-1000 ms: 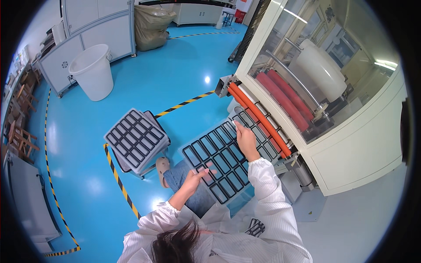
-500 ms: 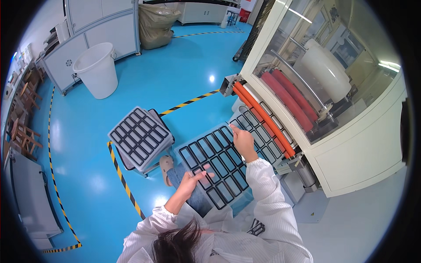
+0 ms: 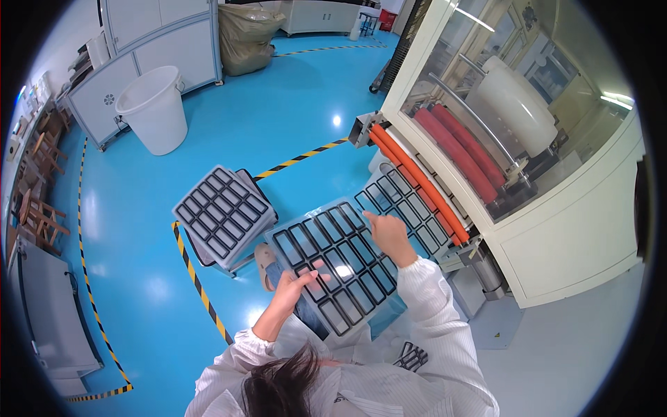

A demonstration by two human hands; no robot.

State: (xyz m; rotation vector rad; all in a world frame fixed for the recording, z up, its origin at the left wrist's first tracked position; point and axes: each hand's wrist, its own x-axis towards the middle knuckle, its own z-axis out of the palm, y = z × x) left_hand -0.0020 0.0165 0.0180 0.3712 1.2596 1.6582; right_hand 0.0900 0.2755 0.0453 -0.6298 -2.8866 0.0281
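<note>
A clear sheet (image 3: 342, 270) with rows of black rectangular frames lies tilted in front of my body. My left hand (image 3: 286, 297) grips its left side, thumb on top and fingers visible through the sheet underneath. My right hand (image 3: 390, 240) is closed in a pinch at the sheet's far right edge; its lower fingers are hidden. Just beyond that hand, a second framed sheet (image 3: 396, 194) extends out from under the orange rollers (image 3: 417, 182) of a machine. To the left, a stack of similar framed sheets (image 3: 224, 215) rests on a small stand.
The cream machine (image 3: 556, 257) with red rollers (image 3: 462, 146) behind a window fills the right side. A white bin (image 3: 154, 115), grey cabinets (image 3: 177, 48) and a large brown bag (image 3: 246, 42) stand at the back. Yellow-black tape (image 3: 201, 292) marks the blue floor.
The sheet in my hands has shifted slightly left and toward the stack. My left hand has moved left with it, and my right hand has dropped slightly nearer to me.
</note>
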